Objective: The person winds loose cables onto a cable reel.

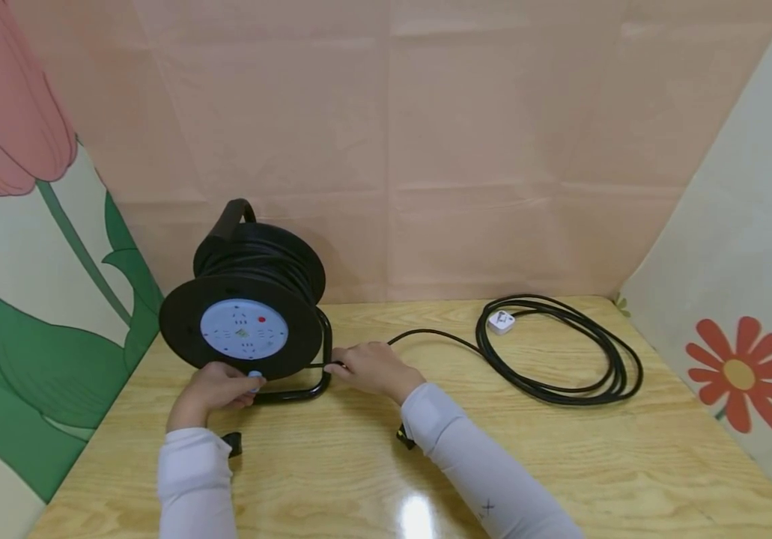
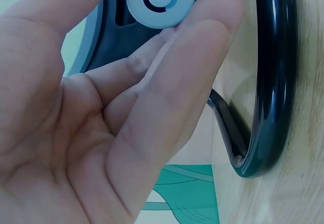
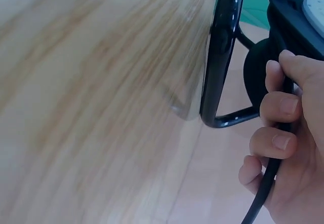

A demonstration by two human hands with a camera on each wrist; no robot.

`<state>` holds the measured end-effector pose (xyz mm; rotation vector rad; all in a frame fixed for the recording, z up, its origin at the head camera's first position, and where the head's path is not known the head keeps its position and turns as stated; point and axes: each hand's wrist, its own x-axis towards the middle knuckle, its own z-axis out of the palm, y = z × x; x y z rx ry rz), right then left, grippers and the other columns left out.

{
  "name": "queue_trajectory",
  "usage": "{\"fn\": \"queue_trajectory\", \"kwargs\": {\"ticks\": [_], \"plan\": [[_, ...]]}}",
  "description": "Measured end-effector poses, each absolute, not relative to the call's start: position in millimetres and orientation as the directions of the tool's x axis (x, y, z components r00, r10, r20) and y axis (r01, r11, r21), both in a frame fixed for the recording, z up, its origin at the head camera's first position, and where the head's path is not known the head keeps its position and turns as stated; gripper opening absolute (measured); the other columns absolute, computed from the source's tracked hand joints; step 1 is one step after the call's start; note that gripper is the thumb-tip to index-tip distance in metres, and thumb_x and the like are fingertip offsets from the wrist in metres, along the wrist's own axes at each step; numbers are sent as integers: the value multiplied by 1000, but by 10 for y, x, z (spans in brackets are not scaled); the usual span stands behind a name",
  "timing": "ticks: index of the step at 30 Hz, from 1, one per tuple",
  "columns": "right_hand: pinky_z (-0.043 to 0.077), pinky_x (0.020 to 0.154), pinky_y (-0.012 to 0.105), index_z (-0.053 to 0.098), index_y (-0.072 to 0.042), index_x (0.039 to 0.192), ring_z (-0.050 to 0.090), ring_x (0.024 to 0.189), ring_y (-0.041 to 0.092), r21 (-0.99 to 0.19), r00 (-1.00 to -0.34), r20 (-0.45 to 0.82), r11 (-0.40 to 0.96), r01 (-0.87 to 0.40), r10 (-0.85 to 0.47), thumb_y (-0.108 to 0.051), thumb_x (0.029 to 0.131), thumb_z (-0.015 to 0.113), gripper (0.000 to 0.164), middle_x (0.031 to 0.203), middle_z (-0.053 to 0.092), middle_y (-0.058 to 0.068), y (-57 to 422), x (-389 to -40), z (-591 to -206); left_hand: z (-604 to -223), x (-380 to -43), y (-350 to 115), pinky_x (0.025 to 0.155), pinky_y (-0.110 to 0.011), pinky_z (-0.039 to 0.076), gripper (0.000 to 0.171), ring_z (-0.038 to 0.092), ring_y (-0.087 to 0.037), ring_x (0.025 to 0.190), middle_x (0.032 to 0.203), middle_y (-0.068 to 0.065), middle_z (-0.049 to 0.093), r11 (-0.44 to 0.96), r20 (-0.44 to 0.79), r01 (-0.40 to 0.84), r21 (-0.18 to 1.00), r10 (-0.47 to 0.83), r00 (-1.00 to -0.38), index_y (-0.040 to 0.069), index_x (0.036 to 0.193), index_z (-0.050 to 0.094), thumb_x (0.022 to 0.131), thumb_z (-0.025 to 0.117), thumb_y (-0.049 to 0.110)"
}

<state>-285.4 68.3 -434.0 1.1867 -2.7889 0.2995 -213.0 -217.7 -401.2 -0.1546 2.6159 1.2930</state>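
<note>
A black cable reel (image 1: 180, 326), wound with black cord, stands at the left of the table with its pale blue socket face (image 1: 224, 329) toward me. My left hand (image 1: 213, 389) pinches the light blue crank knob (image 2: 161, 16) at the lower edge of the reel's disc. To the right of the reel, my right hand (image 1: 374, 368) grips the black cable (image 3: 263, 189), its fingers curled round it beside the reel's tubular stand (image 1: 291, 394). In the right wrist view, the cable runs through the right hand (image 3: 298, 113) toward the reel.
From the right hand the cable leads to a loose coil (image 1: 534, 388) on the wooden table (image 1: 332, 471). A white plug (image 1: 501, 322) lies inside the coil's left edge. Behind the table hangs a pink backdrop (image 1: 439, 150), with painted panels at both sides.
</note>
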Motion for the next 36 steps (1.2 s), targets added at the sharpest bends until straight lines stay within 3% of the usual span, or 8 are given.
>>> {"fn": "queue_trajectory", "kwargs": {"ticks": [5,15,22,36], "plan": [[43,56,26,61,-22,87,50,58,6,-170,-661,199,639,-750,-724,-45,105,49,32,71,56,-12,815,-2843,-4343,-4033,-2138,-2191,74,-38,59,37,71,-26,79,79,-9,72,592,-246,-205,779,-12,-969,-11,95,71,88,74,25],[33,48,23,50,-26,75,36,50,1,-122,-622,280,616,-779,-731,-51,102,50,37,58,39,-14,1422,-2765,-4193,-4036,-2126,-2211,76,-39,59,39,71,-25,79,82,-12,73,578,-242,-194,793,7,-970,-12,98,71,90,73,26],[34,49,24,47,-24,76,33,51,1,-162,-676,262,659,-734,-689,-49,103,50,37,58,33,-12,1925,-2703,-4160,-4026,-2153,-2214,77,-40,59,39,71,-27,81,85,-15,72,569,-231,-158,807,58,-971,-13,98,70,91,72,25],[35,53,25,50,-24,80,35,51,2,-266,-819,208,774,-574,-535,-42,104,52,30,60,38,-12,2865,-2420,-4110,-4015,-2135,-2209,78,-41,59,40,71,-27,82,89,-19,72,559,-247,-174,811,57,-967,-15,100,69,92,71,24]]}}
